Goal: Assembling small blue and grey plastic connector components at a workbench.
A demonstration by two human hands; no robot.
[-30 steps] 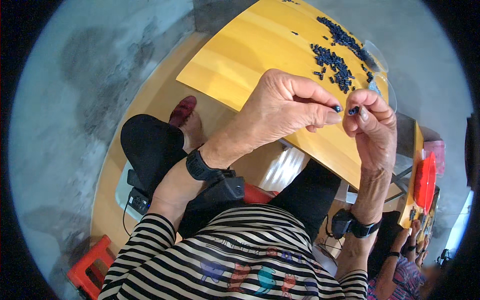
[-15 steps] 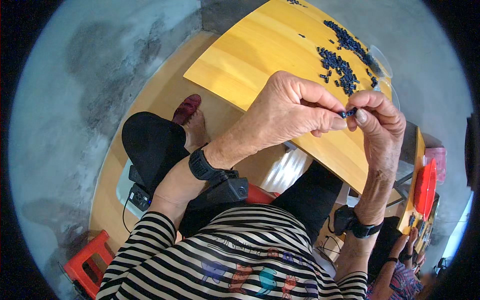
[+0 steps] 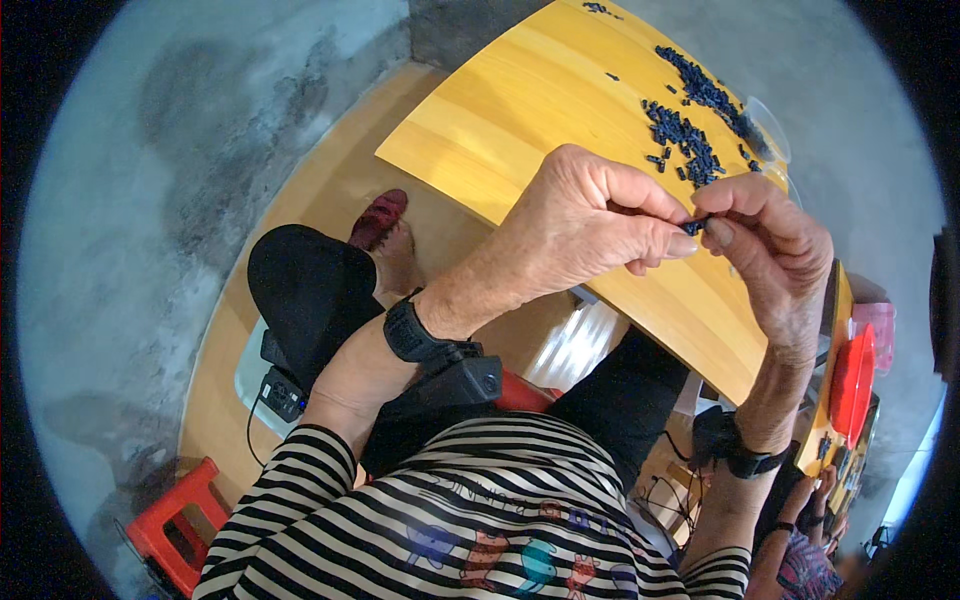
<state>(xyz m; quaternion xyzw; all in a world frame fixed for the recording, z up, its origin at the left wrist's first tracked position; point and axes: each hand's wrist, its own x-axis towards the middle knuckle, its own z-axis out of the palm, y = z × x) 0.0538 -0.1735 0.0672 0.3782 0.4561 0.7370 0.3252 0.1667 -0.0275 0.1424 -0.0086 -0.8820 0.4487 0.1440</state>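
Note:
Above the near edge of the yellow table (image 3: 540, 110), both hands meet at a small dark blue piece (image 3: 693, 227). My left hand (image 3: 605, 210) pinches it between thumb and forefinger. From the other side, my right hand (image 3: 775, 235) closes thumb and forefinger on its right end. Fingertips cover most of the piece, so I cannot tell whether it is one part or two joined. Beyond the hands lie two heaps of small dark blue pieces, a nearer heap (image 3: 684, 140) and a farther heap (image 3: 705, 88).
Clear round containers (image 3: 772, 130) stand by the heaps at the table's right edge. Farther right are a red basin (image 3: 852, 385) and a pink container (image 3: 876, 328), with another person's hands (image 3: 815, 492) below. A red stool (image 3: 182, 525) is at lower left.
My right hand has shifted slightly right and tilted, its fingers covering more of the piece's right end. My left hand keeps its pinch almost unmoved.

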